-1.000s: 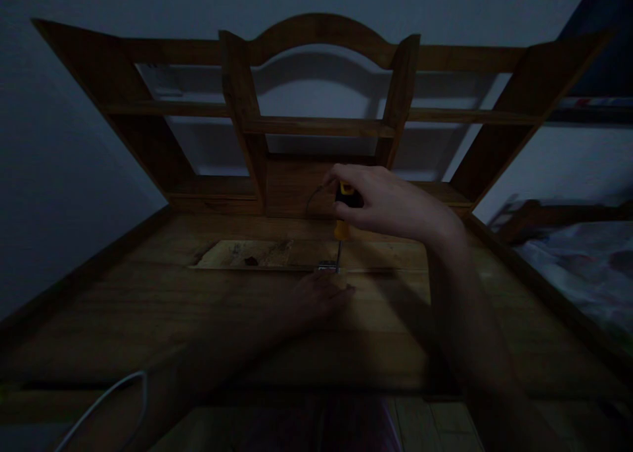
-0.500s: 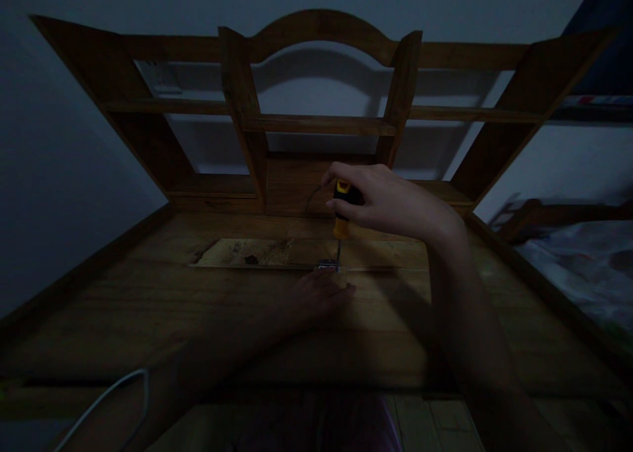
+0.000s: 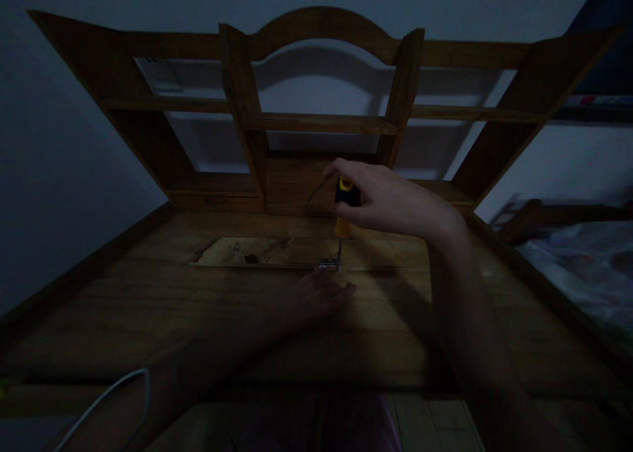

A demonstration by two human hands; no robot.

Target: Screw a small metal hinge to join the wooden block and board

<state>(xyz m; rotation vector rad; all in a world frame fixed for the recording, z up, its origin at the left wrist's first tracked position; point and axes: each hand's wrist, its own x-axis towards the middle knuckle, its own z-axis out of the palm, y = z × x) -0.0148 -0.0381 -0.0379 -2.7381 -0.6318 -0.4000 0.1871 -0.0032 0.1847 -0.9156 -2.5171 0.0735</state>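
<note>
My right hand [image 3: 368,195] is closed around the black and yellow handle of a screwdriver [image 3: 342,228], held upright with its shaft pointing down. The tip meets a small metal piece [image 3: 327,263], perhaps a hinge, lying on the wooden desktop. Just in front, my left hand [image 3: 319,294] rests low on the desk, its fingers and thumb closed about a small pale wooden block [image 3: 340,278] against the metal piece. The dim light hides the exact shape of both parts and the screw, if any.
Behind the desktop [image 3: 208,307] rises a wooden shelf unit [image 3: 319,124] with an arched top. A recessed strip [image 3: 257,251] with rough, stained wood runs across the desk left of my hands. A thin dark wire [image 3: 312,195] curves beside the screwdriver. Plastic-like bags [image 3: 583,261] lie at the right.
My right thumb and fingers have shifted slightly on the screwdriver handle, which has turned a little. The left hand stays nearly still.
</note>
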